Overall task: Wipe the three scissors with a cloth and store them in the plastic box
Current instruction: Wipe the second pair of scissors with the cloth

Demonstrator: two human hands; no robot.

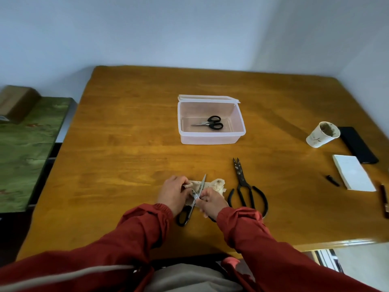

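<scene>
A clear plastic box (211,137) stands open at the table's middle with small black-handled scissors (210,123) lying inside. Near the front edge, black-handled scissors (202,184) lie on a stained beige cloth (217,185), blades pointing away from me. My left hand (173,193) pinches the cloth's left end against the blade. My right hand (211,202) grips the scissors near the pivot, hiding one handle. Large dark iron scissors (242,182) lie on the bare wood just right of my right hand, tips pointing away.
A dirty paper cup (322,137), a black phone (357,144), a white pad (353,175), a small black cap (332,180) and a dark stick (384,199) sit along the right edge. A green-covered side table (25,148) with a cardboard box (16,102) stands to the left.
</scene>
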